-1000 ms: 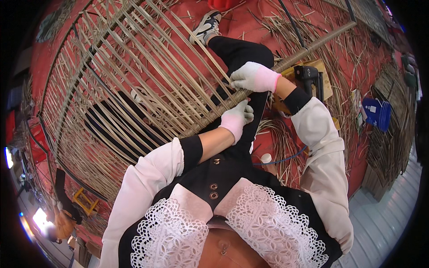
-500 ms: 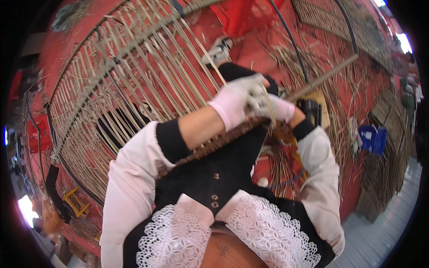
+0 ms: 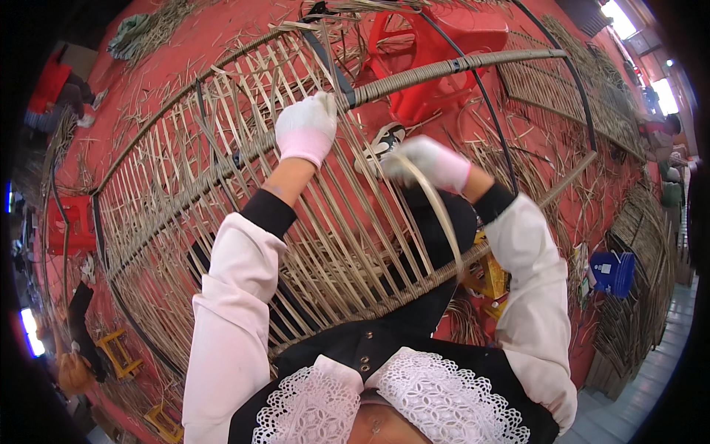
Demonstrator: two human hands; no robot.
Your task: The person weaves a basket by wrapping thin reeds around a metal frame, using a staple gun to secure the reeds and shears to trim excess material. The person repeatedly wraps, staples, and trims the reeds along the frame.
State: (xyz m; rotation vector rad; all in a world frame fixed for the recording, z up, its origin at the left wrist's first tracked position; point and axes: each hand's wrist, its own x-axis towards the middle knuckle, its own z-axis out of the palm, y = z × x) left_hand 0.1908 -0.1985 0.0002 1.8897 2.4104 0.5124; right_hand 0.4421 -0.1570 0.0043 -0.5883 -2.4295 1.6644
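A frame with black metal rods and many flat cane strips (image 3: 318, 214) strung across it lies over my lap. My left hand (image 3: 307, 129), in a white glove with a pink cuff, is closed in a fist at the frame's cane-wrapped crossbar (image 3: 403, 80), beside a dark bare piece of the frame. What its fingers hold is hidden. My right hand (image 3: 429, 164), gloved alike and blurred by motion, is closed on a pale loose cane strip (image 3: 442, 214). That strip curves down toward the near wrapped bar (image 3: 407, 292).
A red plastic chair (image 3: 444, 44) stands beyond the crossbar. At the right are a second strung frame (image 3: 569, 96), a blue container (image 3: 612, 274) and a heap of dry strips (image 3: 640, 251). Yellow stools (image 3: 118, 354) stand at left; loose scraps litter the red floor. Another person (image 3: 63, 92) is far left.
My left hand has moved away and to the left, up to the crossbar. The right hand has parted from it, still with the strip. More of the frame now shows.
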